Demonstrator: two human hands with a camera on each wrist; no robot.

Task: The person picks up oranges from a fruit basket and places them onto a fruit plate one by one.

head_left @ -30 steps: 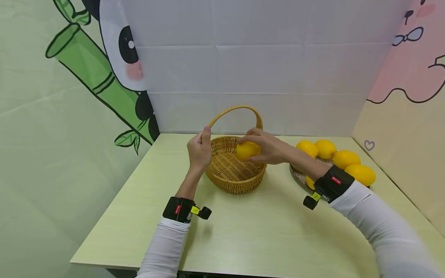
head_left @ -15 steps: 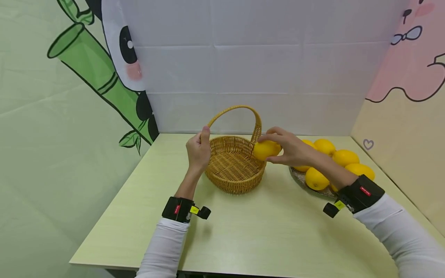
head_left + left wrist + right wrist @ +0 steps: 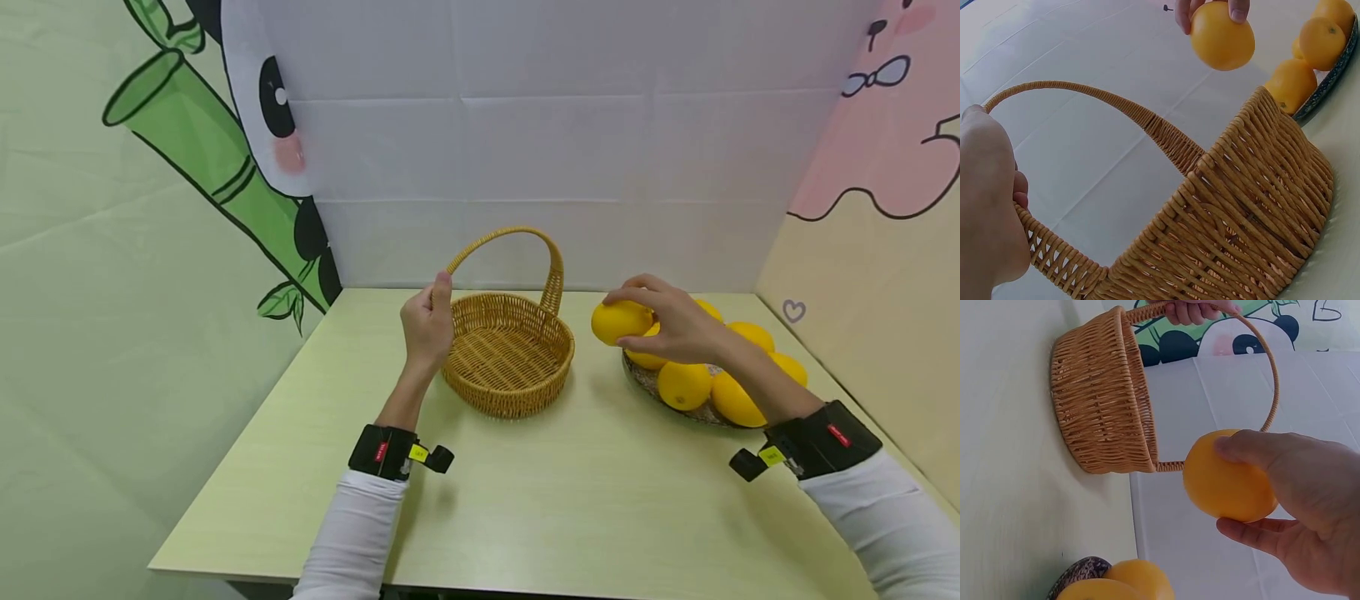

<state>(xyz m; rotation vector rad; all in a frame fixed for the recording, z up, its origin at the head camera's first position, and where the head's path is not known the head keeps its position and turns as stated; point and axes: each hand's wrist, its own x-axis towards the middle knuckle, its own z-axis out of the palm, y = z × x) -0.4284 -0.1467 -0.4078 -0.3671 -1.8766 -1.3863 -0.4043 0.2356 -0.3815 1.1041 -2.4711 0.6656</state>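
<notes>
A round wicker basket (image 3: 510, 400) stands on the table with its arched handle raised. Around the left side of that handle my left hand (image 3: 428, 327) keeps a grip, thumb on top. My right hand (image 3: 678, 323) pinches a lemon (image 3: 619, 323) between thumb and fingers, held in the air to the right of the basket. In the right wrist view the same lemon (image 3: 1225, 478) is whole and bright yellow, its far side hidden by fingers. Nothing lies inside the basket. Just under and behind the right hand several more lemons (image 3: 684, 386) fill a dark patterned plate (image 3: 647, 385).
The pale table (image 3: 525, 508) meets a light wall sheet (image 3: 555, 150) right behind the basket. A panda and bamboo print covers the left sheet (image 3: 172, 150). Black camera bands sit on both wrists.
My right hand has carried the lemon from over the basket out to the right, to the near side of the plate. The left hand and basket stay in place.
</notes>
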